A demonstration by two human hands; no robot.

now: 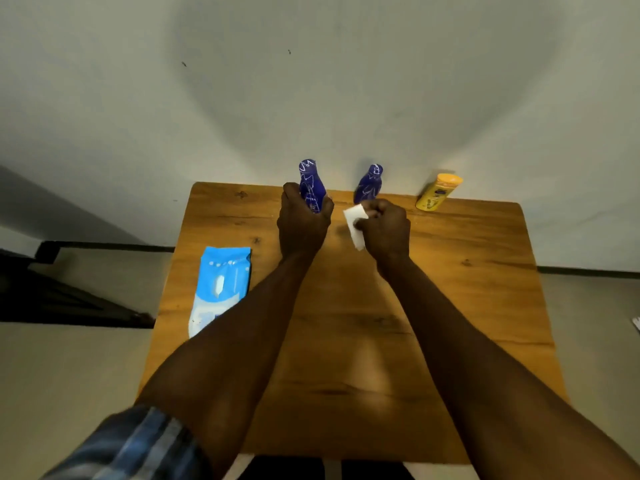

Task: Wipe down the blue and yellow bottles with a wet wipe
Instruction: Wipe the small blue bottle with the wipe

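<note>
Both hands work over the far half of the wooden surface [346, 323]. Left hand [302, 225] grips the lower body of a blue bottle [310, 183], fingers and thumb curled round it, with the bottle's neck and cap rising upright above the knuckles. Right hand [386, 226] sits just at the left hand's 3 o'clock, apart from it, its fingers curled and pinching a white wet wipe [355, 225]; the wipe's loose edges stick out toward 9 o'clock, into the gap between the two hands, and do not touch the held bottle.

A second blue bottle [370, 184] stands upright at the far edge of the surface, at about 12 o'clock from the right hand and partly hidden behind it at its base. The yellow bottle [437, 192] stands at the far edge as well, at roughly 2 o'clock from the right hand and well apart from it, leaning slightly as the wide lens renders it.

A light blue wipes packet [221, 285] lies flat near the surface's left edge, at 7 o'clock from the left hand, with the left forearm crossing over its near corner. A plaid sleeve [138, 448] covers the left upper arm at the bottom of the view.
</note>
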